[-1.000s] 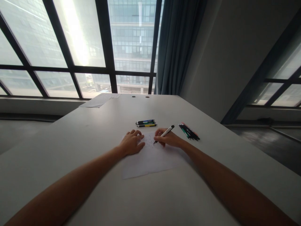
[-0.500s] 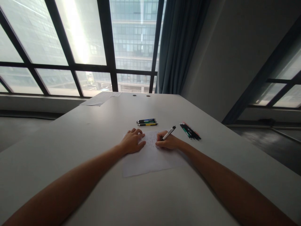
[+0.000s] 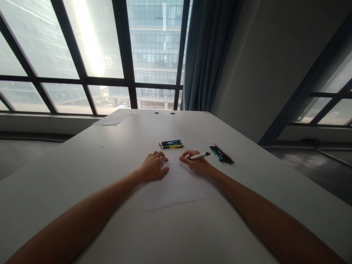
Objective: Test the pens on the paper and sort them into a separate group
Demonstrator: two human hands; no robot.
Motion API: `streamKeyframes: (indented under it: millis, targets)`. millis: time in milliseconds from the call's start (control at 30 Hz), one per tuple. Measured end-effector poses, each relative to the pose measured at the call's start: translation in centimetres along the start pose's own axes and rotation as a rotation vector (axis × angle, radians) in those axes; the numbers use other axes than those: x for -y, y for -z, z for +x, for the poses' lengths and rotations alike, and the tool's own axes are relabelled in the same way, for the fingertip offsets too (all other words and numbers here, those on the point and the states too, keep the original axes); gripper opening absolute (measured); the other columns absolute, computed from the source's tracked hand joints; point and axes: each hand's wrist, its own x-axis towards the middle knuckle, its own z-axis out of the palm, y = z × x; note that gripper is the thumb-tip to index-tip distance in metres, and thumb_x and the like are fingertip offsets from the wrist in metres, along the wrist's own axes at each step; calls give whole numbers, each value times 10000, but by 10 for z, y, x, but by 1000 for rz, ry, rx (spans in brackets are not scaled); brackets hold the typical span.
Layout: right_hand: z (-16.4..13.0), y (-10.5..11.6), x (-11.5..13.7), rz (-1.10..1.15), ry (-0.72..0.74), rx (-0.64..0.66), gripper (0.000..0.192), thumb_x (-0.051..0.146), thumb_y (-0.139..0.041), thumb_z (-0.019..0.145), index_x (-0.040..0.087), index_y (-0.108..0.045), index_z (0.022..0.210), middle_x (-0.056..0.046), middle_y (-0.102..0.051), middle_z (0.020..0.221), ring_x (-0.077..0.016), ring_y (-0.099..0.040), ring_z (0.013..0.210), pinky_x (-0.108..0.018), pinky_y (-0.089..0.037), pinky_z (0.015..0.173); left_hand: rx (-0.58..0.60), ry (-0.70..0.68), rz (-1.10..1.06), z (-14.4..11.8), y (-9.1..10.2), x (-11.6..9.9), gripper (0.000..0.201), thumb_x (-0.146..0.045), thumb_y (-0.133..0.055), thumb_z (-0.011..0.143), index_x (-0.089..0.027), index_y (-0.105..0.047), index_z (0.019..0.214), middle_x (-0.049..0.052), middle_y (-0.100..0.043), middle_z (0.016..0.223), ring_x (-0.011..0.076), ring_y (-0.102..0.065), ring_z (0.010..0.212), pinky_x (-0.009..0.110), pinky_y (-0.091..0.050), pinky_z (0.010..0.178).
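A white sheet of paper (image 3: 176,187) lies on the grey table (image 3: 110,161) in front of me. My left hand (image 3: 153,167) rests flat on the sheet's upper left part, fingers slightly curled. My right hand (image 3: 195,162) sits at the sheet's upper right and is shut on a white pen with a black cap (image 3: 200,156). The pen lies nearly level, its cap end pointing right. Faint marks show on the paper between my hands.
A few pens (image 3: 171,144) lie side by side just beyond my hands. Another bundle of dark pens (image 3: 221,154) lies to the right. More papers (image 3: 117,116) sit at the table's far left edge by the window. A blue curtain (image 3: 206,55) hangs behind.
My right hand has tipped the pen from a steep writing angle down to nearly level, its tip lifted off the paper. My left hand has stayed on the sheet.
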Motion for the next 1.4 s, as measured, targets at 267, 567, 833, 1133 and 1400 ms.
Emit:
streamKeyframes:
  millis: [267,567,833,1133,1400]
  targets:
    - [-1,-9,3,-265,229,-285,357,263,-614,814,163,-639,1156,-66,-728,929,-155,-625,612,-278,-488,649,-130,-263,-132,-2,11,-16,460,-473,-480,921,-221,-506,1305,80,-643,1008,227,-590,953,377,-456,881]
    - [-7,-20,14,-409,232,-327,364,331,-604,859,216,-640,1202,-45,-742,959,-173,-664,688,-284,-504,693,-58,-519,-169,-7,9,-24,475,-512,-403,958,-238,-510,1329,105,-660,1116,233,-605,1024,368,-441,922]
    - [-9,-22,16,-421,246,-284,417,267,-594,847,220,-605,1261,-35,-736,1012,-164,-665,683,-279,-505,693,-72,-539,-193,-8,8,-27,429,-470,-441,957,-195,-556,1265,128,-658,1123,239,-586,1077,389,-450,970]
    - [-8,-22,14,77,296,-81,559,133,-418,796,192,-523,1342,-78,-659,1158,-114,-610,646,-273,-536,656,-144,-539,-179,-5,0,-19,353,-233,-316,999,-184,-554,1255,128,-662,1055,208,-590,1029,368,-488,928]
    - [14,15,10,464,57,-353,446,319,-533,784,203,-554,1215,-46,-606,986,-137,-628,633,-308,-568,588,-324,-440,-149,-3,-4,-16,335,-229,-392,966,-155,-526,1264,116,-691,1059,210,-632,932,377,-517,834]
